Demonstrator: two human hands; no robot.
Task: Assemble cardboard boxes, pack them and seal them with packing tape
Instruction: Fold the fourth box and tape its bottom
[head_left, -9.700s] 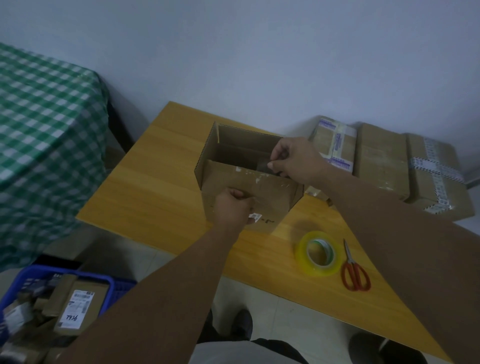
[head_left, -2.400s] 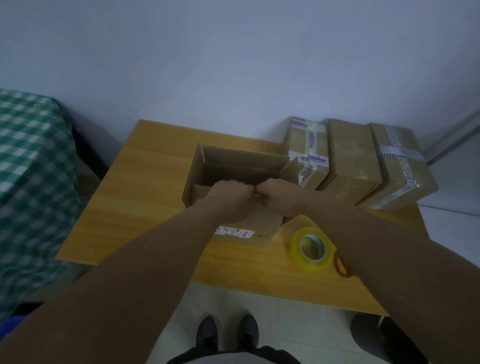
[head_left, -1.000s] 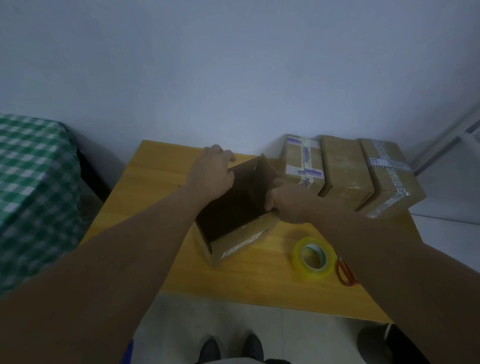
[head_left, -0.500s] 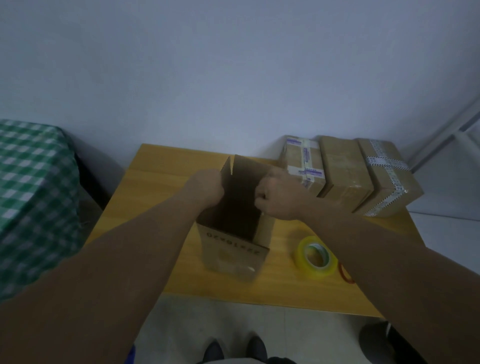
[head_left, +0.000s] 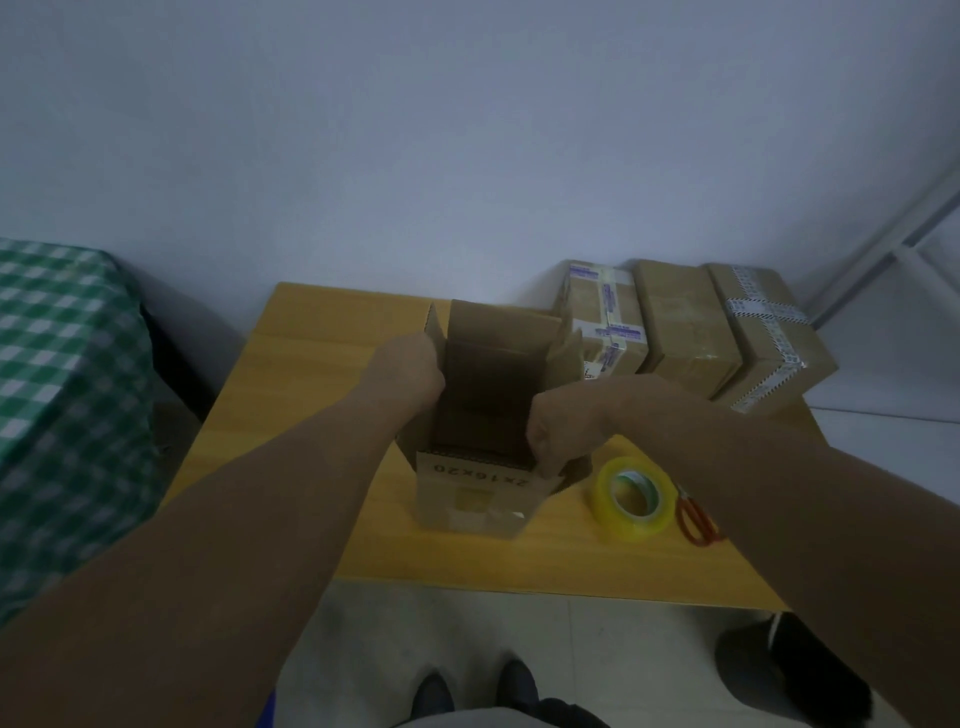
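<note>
Swung upright since before, cardboard box (head_left: 475, 493) (top open) has left hand (head_left: 408, 371) and right hand (head_left: 561, 428) curled over opposite walls.

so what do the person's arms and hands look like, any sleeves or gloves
No gloves on the left hand or the right hand. Both arms are bare to the frame's edge: no sleeves, no watch or bracelet showing.
</note>
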